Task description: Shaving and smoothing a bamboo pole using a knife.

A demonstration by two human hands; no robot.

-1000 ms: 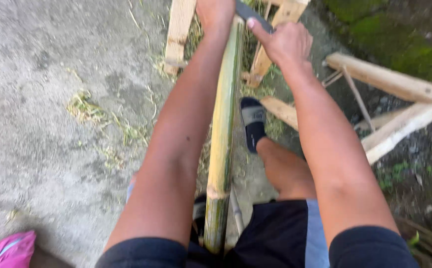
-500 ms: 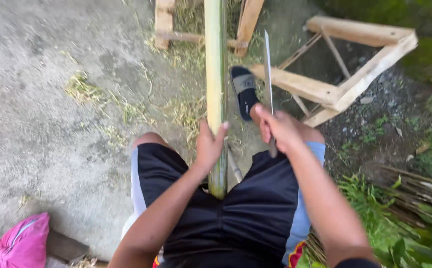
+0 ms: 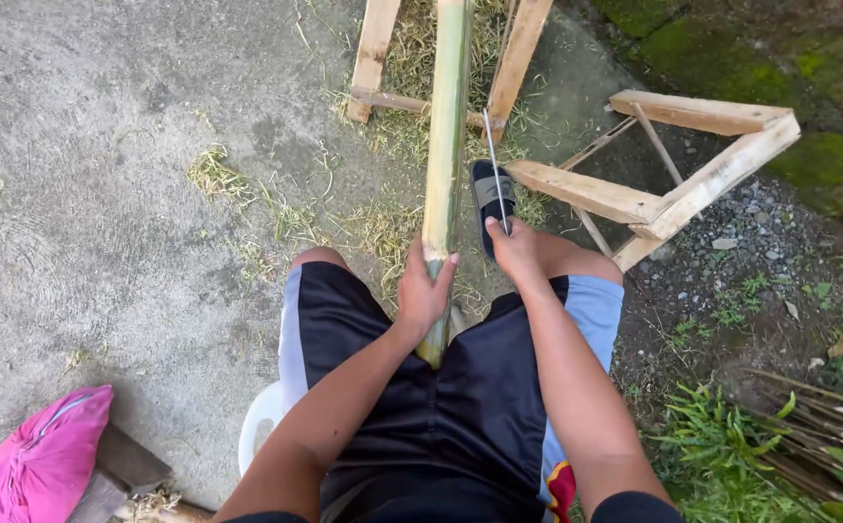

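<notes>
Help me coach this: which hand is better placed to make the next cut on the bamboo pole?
Probably the right hand: it already holds the knife, blade beside the bamboo pole. The left hand grips the pole.

Bright even daylight, soft shadows, sharp focus, wide-angle edges
</notes>
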